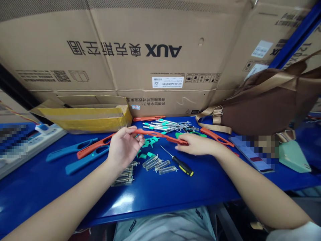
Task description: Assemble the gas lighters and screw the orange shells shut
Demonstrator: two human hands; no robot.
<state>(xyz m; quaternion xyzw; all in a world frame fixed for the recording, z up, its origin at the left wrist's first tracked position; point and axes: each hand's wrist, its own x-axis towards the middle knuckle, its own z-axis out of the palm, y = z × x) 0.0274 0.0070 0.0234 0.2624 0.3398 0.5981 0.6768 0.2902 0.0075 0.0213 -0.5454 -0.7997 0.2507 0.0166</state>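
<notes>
Between my two hands is a long orange-red lighter casing, held above the table. My left hand pinches its left end with thumb and fingers. My right hand grips its right end, palm down, hiding part of it. Below lie small clear fuel tanks and green triggers. Behind the casing are metal tubes with green ends and wires. A black and yellow screwdriver lies just in front of my right hand.
Blue casings and an orange one lie left of my left hand. A taped cardboard box, a white power strip, a brown bag, a phone and a mint-green case surround the work area. Large cardboard stands behind.
</notes>
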